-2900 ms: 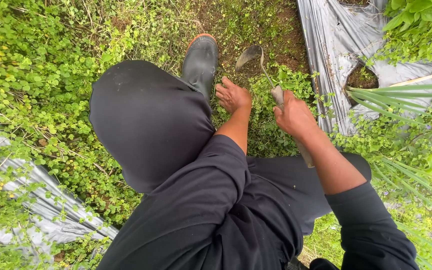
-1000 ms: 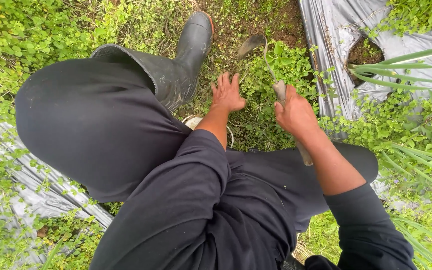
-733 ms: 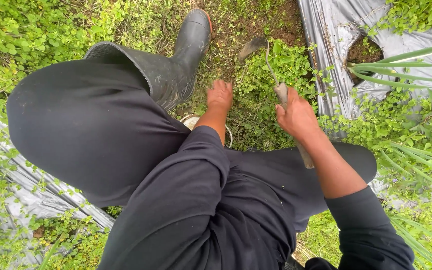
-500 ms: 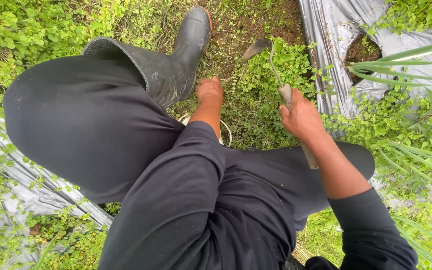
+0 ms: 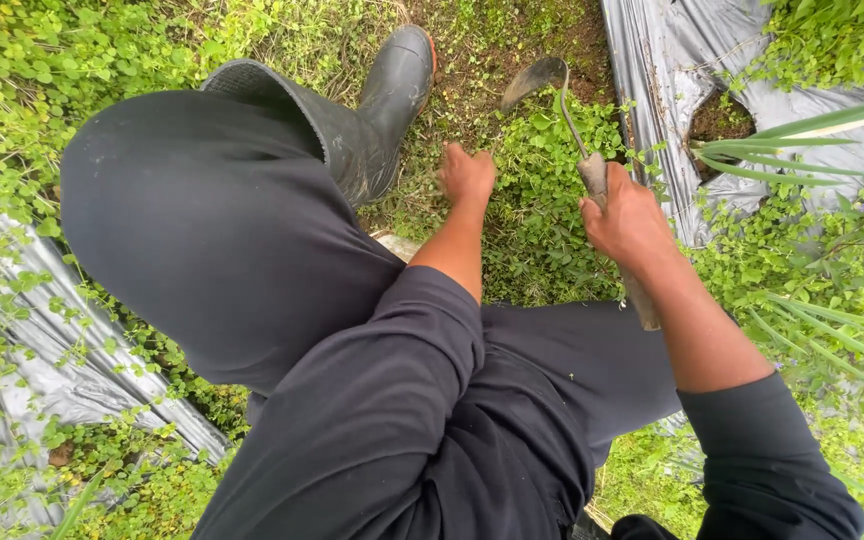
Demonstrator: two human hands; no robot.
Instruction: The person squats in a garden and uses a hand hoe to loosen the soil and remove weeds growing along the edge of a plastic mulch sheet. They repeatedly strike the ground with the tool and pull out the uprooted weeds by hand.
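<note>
A hoe [image 5: 580, 150] is held by its wooden handle in the right hand [image 5: 628, 222], the grip wrapped tight, so that the curved blade reaches bare soil beyond the weeds [image 5: 542, 200]. Left of the hoe, the left hand [image 5: 467, 177] is closed into a fist in the low weeds (what it clasps cannot be told). The boot [image 5: 392, 95] stands left of the blade; plastic sheeting [image 5: 657, 90] edges it on the right, leaving a narrow strip between.
</note>
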